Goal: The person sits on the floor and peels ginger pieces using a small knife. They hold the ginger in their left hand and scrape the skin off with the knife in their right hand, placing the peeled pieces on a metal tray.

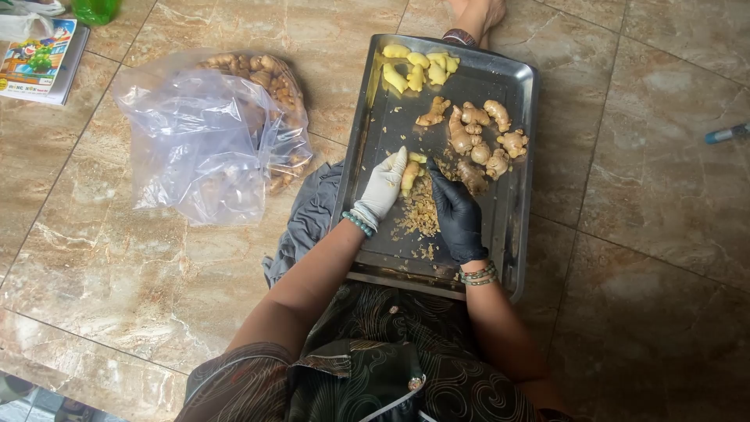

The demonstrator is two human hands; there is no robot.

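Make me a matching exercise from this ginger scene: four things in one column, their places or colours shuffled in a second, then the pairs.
Things:
1. left hand
2. right hand
3. peeled ginger pieces
4. clear plastic bag

Descriptions:
A. lies on the tiled floor beside the metal tray
B. wears a black glove
C. yellow, at the tray's far end
D. wears a white glove and holds a ginger piece

Pairs: 1-D, 2-B, 3-C, 4-A

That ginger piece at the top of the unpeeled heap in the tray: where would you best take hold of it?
Probably across the narrow middle of the ginger piece, coming from above. It lies flat at the edge of the unpeeled heap, knobs spreading sideways, with bare tray on its right.
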